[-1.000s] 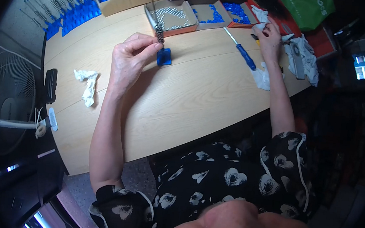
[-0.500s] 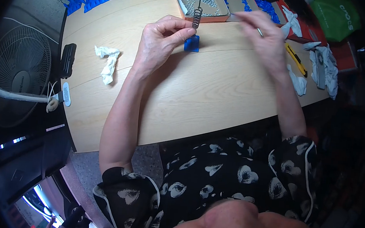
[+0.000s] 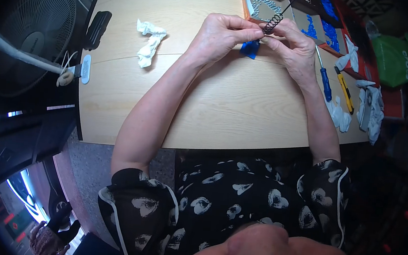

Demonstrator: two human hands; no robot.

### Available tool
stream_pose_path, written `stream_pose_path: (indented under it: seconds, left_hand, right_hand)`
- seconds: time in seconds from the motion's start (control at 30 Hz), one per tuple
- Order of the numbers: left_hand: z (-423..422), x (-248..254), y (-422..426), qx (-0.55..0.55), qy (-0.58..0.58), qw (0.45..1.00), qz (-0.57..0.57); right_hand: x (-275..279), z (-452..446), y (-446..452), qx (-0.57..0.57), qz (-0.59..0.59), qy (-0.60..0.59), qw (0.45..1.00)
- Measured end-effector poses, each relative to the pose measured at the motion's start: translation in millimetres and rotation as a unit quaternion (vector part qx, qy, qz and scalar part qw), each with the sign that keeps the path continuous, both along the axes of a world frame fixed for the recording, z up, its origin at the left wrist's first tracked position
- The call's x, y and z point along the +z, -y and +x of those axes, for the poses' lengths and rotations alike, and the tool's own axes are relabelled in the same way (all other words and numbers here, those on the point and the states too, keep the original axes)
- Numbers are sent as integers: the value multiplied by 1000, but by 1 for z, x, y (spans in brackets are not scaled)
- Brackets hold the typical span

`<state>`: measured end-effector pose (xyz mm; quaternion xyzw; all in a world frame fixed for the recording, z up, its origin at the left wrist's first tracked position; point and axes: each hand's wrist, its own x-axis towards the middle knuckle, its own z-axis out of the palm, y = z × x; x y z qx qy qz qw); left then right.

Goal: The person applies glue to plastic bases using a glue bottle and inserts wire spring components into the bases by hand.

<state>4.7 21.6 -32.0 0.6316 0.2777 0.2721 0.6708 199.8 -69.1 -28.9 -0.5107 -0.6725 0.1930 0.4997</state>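
My left hand (image 3: 224, 38) is closed in a pinch on the lower end of a dark coiled spring (image 3: 272, 24), through which a thin dark rod runs up. At the spring's bottom a blue plastic piece (image 3: 250, 49) hangs just over the wooden table (image 3: 235, 101). My right hand (image 3: 293, 47) meets the left at the same spot, thumb and fingertips pressed together. Whatever small thing the right fingers hold is hidden. Right of that hand lie a blue-handled screwdriver (image 3: 325, 84) and a yellow cutter (image 3: 345, 91).
Boxes of silvery small parts (image 3: 265, 7) and blue pieces (image 3: 310, 26) stand at the back. Crumpled white tissue (image 3: 149, 42) lies at left, near a black case (image 3: 97, 29) and a fan (image 3: 39, 40). A green bag (image 3: 396, 62) is at right.
My right hand has come from the boxes and tools on the right to the spring beside my left hand. The view has shifted, so the table's contents appear further right.
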Motion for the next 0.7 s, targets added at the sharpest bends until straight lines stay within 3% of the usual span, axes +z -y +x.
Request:
stream_pose_path:
  seconds: [0.7]
  left_hand:
    - [0,8,8,5,-21,999,-31]
  right_hand:
    - [3,-14,6,-71,-71,-55,993]
